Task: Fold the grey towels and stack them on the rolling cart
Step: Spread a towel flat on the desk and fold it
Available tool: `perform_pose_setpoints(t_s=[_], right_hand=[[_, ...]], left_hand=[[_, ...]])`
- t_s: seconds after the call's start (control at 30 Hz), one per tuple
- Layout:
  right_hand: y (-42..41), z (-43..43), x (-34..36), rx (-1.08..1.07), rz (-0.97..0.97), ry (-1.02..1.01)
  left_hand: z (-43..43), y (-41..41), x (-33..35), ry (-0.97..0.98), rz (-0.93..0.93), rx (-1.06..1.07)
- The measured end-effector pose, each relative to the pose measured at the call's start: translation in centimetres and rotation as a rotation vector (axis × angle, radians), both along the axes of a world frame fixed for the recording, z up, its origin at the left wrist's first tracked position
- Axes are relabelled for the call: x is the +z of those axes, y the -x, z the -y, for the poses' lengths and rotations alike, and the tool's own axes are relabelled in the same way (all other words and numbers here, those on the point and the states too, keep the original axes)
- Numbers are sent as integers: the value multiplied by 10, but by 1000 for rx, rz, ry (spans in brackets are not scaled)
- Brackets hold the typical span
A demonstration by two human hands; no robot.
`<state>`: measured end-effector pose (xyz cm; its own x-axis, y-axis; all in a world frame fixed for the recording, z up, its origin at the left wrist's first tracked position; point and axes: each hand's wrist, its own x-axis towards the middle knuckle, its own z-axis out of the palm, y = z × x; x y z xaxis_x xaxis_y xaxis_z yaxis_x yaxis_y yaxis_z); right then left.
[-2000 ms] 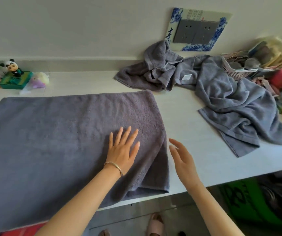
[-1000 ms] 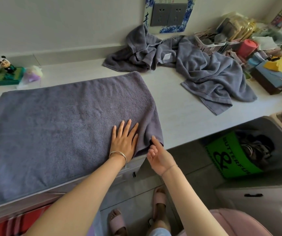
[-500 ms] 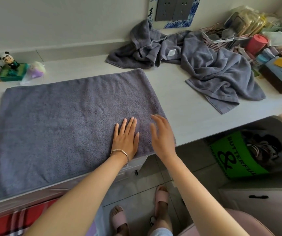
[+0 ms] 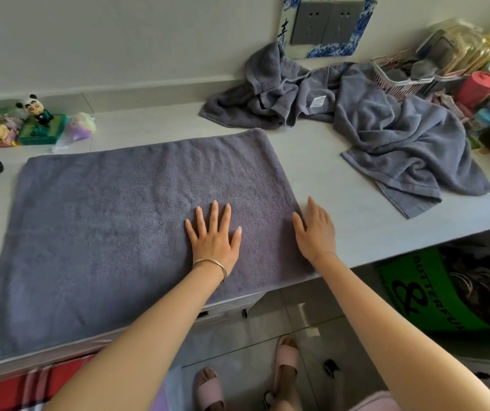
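A grey towel lies flat on the white counter, folded into a broad rectangle. My left hand presses flat on its right part, fingers spread. My right hand lies with straight fingers along the towel's right edge, half on the counter. Two crumpled grey towels sit further back: one against the wall, another spread toward the right. No rolling cart is in view.
Small toys and a panda figure stand at the back left. A pink basket, a red cup and clutter fill the back right. A green bag sits under the counter. My slippered feet stand on the tiled floor.
My right hand lifted the hanging corner onto the counter, then slid right across the towel to its right edge. My left hand stayed pressed on the towel.
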<state>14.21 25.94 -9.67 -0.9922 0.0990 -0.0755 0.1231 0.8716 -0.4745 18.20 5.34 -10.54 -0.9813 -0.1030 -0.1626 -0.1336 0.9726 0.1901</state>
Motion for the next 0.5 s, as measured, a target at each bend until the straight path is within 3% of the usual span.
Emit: perform_pose_setpoints(t_s=[0.07,0.2,0.33,0.5], right_hand=[[19,11,7,-88,-14,148],[57,23,20,-166,159,439],[83,10,23,-32,165,444],[88,-42,23,-107,58,381]], left_hand=[[7,11,0,-3,9,19],[10,22,-1,12,6,-3],[6,30,1,3,-24,-21],[-25,45,4,-25,-25,-175]])
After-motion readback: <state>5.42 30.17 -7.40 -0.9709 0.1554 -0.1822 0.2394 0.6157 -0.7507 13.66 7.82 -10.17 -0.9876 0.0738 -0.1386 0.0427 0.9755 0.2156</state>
